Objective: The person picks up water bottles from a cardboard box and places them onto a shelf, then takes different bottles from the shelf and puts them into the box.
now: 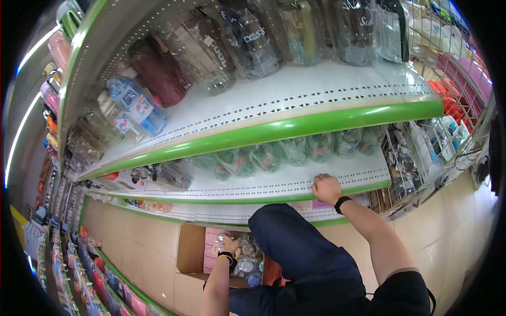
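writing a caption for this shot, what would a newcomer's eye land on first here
Probably the bright green edge of the upper white shelf, sweeping across the middle, with plastic-wrapped bottles standing above it. Below, the left hand reaches into an open cardboard box on the floor, while the right hand rests on the shelf beneath, beside green-tinted wrapped items.

Upper shelf (295,87): wrapped bottles (256,45), along the back edge. Shelf below (263,189): green-wrapped items (266,158), in a row; my right fingers (318,181), near the front edge, towards the right corner. Open cardboard box (190,248): pink packs (211,250), left; clear-wrapped items (246,265), right; my left fingers (225,241), inside.
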`<state>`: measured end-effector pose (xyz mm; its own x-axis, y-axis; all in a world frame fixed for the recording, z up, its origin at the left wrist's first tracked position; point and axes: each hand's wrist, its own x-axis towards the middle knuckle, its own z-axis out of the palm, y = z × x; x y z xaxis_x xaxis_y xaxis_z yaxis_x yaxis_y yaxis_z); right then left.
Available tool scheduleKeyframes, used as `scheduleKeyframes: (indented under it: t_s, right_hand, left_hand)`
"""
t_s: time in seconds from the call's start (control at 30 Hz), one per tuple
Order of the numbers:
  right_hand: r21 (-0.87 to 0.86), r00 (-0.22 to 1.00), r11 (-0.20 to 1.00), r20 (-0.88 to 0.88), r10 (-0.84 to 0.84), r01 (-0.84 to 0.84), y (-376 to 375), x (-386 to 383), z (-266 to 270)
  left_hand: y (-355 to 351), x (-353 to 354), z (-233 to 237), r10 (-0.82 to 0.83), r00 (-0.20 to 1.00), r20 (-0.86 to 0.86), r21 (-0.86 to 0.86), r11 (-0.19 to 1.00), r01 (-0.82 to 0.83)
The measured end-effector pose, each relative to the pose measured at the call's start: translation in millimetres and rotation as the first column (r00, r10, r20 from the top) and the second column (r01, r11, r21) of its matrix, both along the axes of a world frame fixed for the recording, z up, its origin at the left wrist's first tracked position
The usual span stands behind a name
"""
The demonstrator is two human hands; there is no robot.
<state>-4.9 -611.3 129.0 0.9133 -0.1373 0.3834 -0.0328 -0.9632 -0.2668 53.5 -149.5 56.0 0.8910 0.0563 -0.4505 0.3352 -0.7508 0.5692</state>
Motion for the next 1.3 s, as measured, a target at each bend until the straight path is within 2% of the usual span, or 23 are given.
scheduleKeyframes:
  t_s: [0.03,0.07,0.1,0.13,0.17,0.27,0.3,0.37,0.43,0.5,0.57,0.63,0.7,0.73,0.8,0.83,0.9,0.97,1.03,1.13,1.23,1.27,1.3]
  right_hand:
    - [-0.002,1.0,1.0,0.019,0.011,-0.01,-0.8,0.9,-1.2]
    - [0.001,1.0,1.0,0.006,0.01,-0.01,-1.3,1.5,-2.9]
    - [0.005,1.0,1.0,-0.009,0.011,-0.011,-1.7,1.7,-5.6]
    - [0.009,1.0,1.0,-0.015,0.007,-0.007,-2.0,2.3,-8.4]
    - [0.01,1.0,1.0,0.0,0.018,-0.018,-2.3,3.2,-8.4]
    - [0.018,0.999,1.0,-0.035,0.019,-0.018,-2.2,1.3,-4.0]
    - [0.018,0.999,1.0,-0.022,0.025,-0.024,-2.5,1.7,-4.4]
    - [0.026,1.0,0.999,0.006,0.03,-0.03,-3.0,1.5,-5.5]
    - [0.021,0.999,0.999,0.006,0.032,-0.033,-3.1,1.3,-4.0]
    - [0.034,1.0,0.999,-0.007,0.026,-0.025,-3.1,0.9,-4.4]
    - [0.035,1.0,0.999,-0.011,0.02,-0.02,-3.1,0.5,-3.6]
    - [0.02,0.999,1.0,-0.032,-0.002,0.003,-2.2,0.0,-2.5]
    - [0.028,0.999,1.0,-0.037,0.005,-0.004,-3.0,-0.9,-0.8]
    - [0.037,0.999,0.999,-0.053,0.014,-0.012,-3.1,-1.1,0.7]
    - [0.043,0.998,0.999,-0.062,0.015,-0.012,-3.5,-0.6,1.1]
    - [0.052,0.998,0.999,-0.061,0.015,-0.011,-3.1,-0.6,0.4]
    - [0.059,0.998,0.998,-0.057,0.005,-0.002,-4.2,-0.9,-1.7]
    - [0.064,0.996,0.998,-0.091,0.025,-0.02,-4.7,0.2,-4.0]
    - [0.067,0.996,0.998,-0.087,0.028,-0.022,-7.8,0.6,3.3]
    - [0.066,0.994,0.997,-0.098,0.055,-0.049,-5.7,-2.2,8.8]
    - [0.05,0.996,0.998,-0.076,0.054,-0.05,-4.2,0.1,0.0]
    - [0.041,0.999,0.998,-0.023,0.045,-0.044,-4.3,0.7,-3.9]
    - [0.031,0.999,0.999,0.031,0.034,-0.035,-4.2,0.9,-5.9]
  left_hand:
    - [-6.5,0.2,14.2,0.011,0.999,-0.031,0.074,0.997,-0.009]
    - [-7.7,3.7,15.3,0.005,0.983,0.183,0.06,0.998,-0.016]
    - [-9.7,6.9,30.6,0.017,0.98,0.198,0.06,0.998,-0.029]
    - [-16.0,11.5,59.4,-0.059,0.882,0.467,0.124,0.992,0.001]
    - [-24.1,16.4,92.8,-0.147,0.709,0.69,0.198,0.98,0.01]
    - [-55.5,29.3,209.5,-0.04,0.268,0.963,0.021,0.997,0.074]
    - [-68.4,31.3,248.4,0.017,0.098,0.995,-0.029,0.992,0.126]
    - [-103.6,20.6,339.3,-0.069,-0.165,0.984,0.106,0.968,0.23]
    - [-135.2,19.1,411.0,-0.189,-0.337,0.922,0.273,0.936,0.224]
    - [-171.0,26.9,473.3,-0.231,-0.44,0.868,0.361,0.902,0.238]
    - [-208.7,38.5,526.5,-0.373,-0.443,0.815,0.448,0.891,0.074]
    - [-239.1,76.8,564.1,-0.405,-0.434,0.805,0.483,0.872,0.084]
    - [-266.0,115.4,589.0,-0.39,-0.305,0.869,0.432,0.898,0.081]
    - [-276.7,129.1,597.2,-0.39,-0.311,0.867,0.433,0.897,0.083]
    - [-294.7,151.9,607.6,-0.373,-0.152,0.915,0.369,0.928,-0.052]
    - [-298.2,165.3,609.4,-0.37,-0.161,0.915,0.367,0.929,-0.046]
    - [-298.5,191.6,608.6,-0.251,0.141,0.958,0.207,0.941,0.267]
    - [-288.6,219.0,592.8,-0.283,0.083,0.956,0.248,0.924,0.29]
    - [-289.6,209.5,589.1,-0.317,0.033,0.948,0.293,0.906,0.305]
    - [-276.3,185.9,598.8,-0.273,0.241,0.931,0.164,0.905,0.391]
    - [-267.7,153.6,602.6,-0.277,0.245,0.929,0.167,0.905,0.39]
    - [-258.1,159.0,605.2,-0.283,0.348,0.894,0.096,0.879,0.467]
    - [-251.8,151.5,602.7,-0.277,0.357,0.892,0.091,0.883,0.46]
